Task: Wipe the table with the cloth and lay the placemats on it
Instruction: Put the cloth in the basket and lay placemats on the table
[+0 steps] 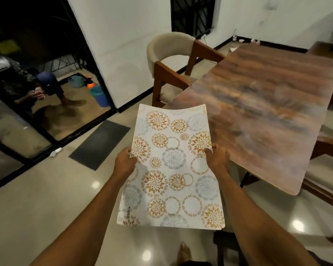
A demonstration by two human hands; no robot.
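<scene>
We hold the floral placemat (171,179) out in front of us, above the floor and just short of the wooden desk (258,116). Our left hand (124,161) grips its left edge and our right hand (217,157) grips its right edge (the far end bows). A cushioned chair (169,52) stands beside the desk.

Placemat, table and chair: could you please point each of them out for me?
placemat (171,166): head view, middle of its patterned face
table (267,104): head view, bare wooden top
chair (167,45): head view, beige backrest
</scene>
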